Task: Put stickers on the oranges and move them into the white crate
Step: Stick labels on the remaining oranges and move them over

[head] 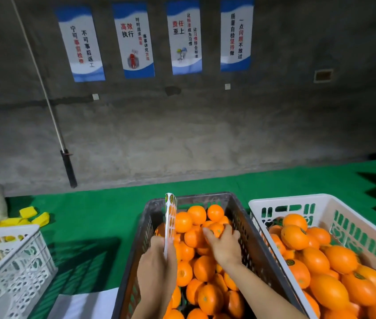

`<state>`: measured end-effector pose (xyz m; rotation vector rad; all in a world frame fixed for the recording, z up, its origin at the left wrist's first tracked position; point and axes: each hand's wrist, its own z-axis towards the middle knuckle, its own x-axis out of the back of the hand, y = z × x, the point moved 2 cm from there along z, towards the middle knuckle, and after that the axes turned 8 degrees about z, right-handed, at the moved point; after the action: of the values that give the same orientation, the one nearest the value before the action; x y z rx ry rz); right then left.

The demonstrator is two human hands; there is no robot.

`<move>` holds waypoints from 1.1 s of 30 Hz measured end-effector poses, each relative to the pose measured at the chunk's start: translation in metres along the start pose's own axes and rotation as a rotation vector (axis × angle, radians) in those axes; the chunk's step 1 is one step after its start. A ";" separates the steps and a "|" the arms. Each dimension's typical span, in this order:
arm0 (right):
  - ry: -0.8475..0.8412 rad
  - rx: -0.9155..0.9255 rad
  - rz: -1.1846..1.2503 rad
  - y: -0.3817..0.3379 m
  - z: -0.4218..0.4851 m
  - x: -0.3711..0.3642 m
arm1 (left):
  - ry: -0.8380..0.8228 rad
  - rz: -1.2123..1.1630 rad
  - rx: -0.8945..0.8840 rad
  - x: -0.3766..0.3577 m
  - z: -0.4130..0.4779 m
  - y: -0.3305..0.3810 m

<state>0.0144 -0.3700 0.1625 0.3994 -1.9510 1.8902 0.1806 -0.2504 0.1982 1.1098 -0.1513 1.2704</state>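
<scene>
Your desk [95,215] is covered in flat green felt-like cloth, with bare room to the left of the dark crate and a strip behind both crates up to the rough grey concrete wall [182,134]. The dark crate [136,249] sits in the middle, a rectangular bin of scuffed slotted plastic, its long axis running away from you. It is heaped with round, glossy, dimpled oranges [203,268]. Just beside it on your right, rims nearly touching, stands the white crate [297,201], the same slotted plastic, holding oranges that carry small dark round stickers on top. A second white latticed crate [9,272] stands well apart at your left, and crumpled yellow scraps [30,217] lie behind it.

Your left hand [159,265] grips the lower end of the sticker sheet [170,217], a narrow white backing strip punched with round holes. It stands nearly upright, long axis pointing up and away over the dark crate's left side, and its top end curls over. Your right hand [225,245] reaches into the dark crate, fingers curled over the top of one orange [215,227] in the far half of the heap. Whether a sticker sits under the fingertips is hard to tell.
</scene>
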 end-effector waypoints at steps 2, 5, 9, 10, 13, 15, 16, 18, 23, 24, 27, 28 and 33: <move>0.079 -0.073 0.291 -0.016 0.001 0.012 | -0.021 -0.028 0.026 -0.003 -0.001 -0.001; 0.241 -0.108 0.772 -0.031 -0.001 0.030 | -0.027 -0.021 0.079 -0.008 0.000 -0.003; 0.233 -0.260 1.285 -0.030 -0.005 0.052 | -0.081 0.032 0.024 -0.012 -0.004 -0.002; 0.207 -0.301 1.394 -0.028 -0.004 0.057 | -0.112 0.038 0.018 -0.013 -0.006 -0.002; 0.054 -0.382 1.698 -0.018 -0.003 0.064 | -0.185 0.074 -0.007 -0.013 -0.009 0.000; 0.022 -0.415 1.886 -0.012 -0.004 0.070 | -0.211 0.081 -0.013 -0.013 -0.010 0.001; 0.024 -0.422 1.964 -0.010 -0.004 0.073 | -0.219 0.085 -0.018 -0.014 -0.011 0.001; 0.029 -0.423 2.094 -0.008 -0.003 0.078 | -0.222 0.098 -0.035 -0.014 -0.011 0.002; 0.015 -0.404 2.352 -0.002 -0.003 0.079 | -0.204 0.116 -0.081 -0.015 -0.011 0.000; 0.029 -0.383 2.383 0.000 -0.002 0.080 | -0.198 0.120 -0.089 -0.015 -0.012 0.001; 0.126 -0.308 2.336 0.003 0.001 0.085 | -0.206 0.132 -0.097 -0.015 -0.011 0.001; 0.157 -0.282 2.252 0.002 0.001 0.086 | -0.220 0.131 -0.096 -0.015 -0.011 0.000; 0.216 -0.048 1.041 -0.009 -0.017 0.059 | -0.330 0.086 -0.135 -0.015 -0.011 0.002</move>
<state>-0.0319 -0.3501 0.1984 -0.9906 -2.2241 2.2618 0.1683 -0.2527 0.1840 1.1993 -0.5300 1.1269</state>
